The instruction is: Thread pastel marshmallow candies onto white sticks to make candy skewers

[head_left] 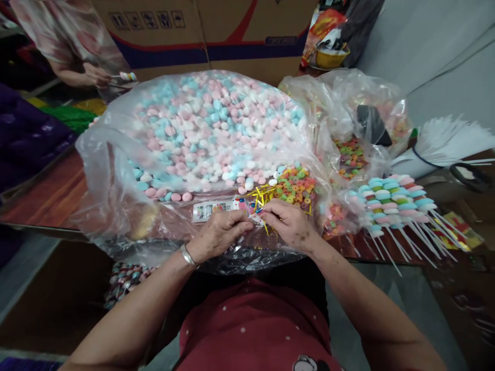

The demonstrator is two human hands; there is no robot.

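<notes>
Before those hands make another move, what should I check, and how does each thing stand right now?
1. Bare left hand and bare right hand in view: ok, fingertips close together.
2. Thin, shiny, printed plastic firmly gripped: cannot tell; fingers hide much of it.
3. Shiny gold strips neatly sorted: not ok; they crisscross beside the right hand.
4. Small orange, green and red candy rings within reach: ok, piled just beyond the right hand.
5. Pastel candy skewers on white sticks clear of the hands: ok, stacked farther right.
</notes>
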